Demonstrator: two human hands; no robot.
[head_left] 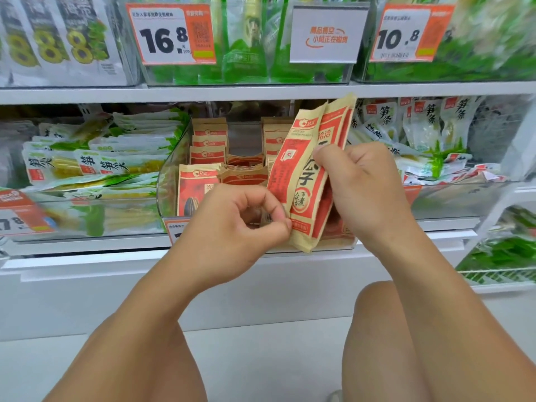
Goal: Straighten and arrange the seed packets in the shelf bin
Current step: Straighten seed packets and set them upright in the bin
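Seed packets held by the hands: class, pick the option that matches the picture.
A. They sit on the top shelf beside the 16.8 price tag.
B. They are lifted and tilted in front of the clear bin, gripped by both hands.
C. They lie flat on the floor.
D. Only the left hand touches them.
B: the held seed packets lean in front of the clear bin, the right hand gripping their side and the left hand pinching the lower edge.
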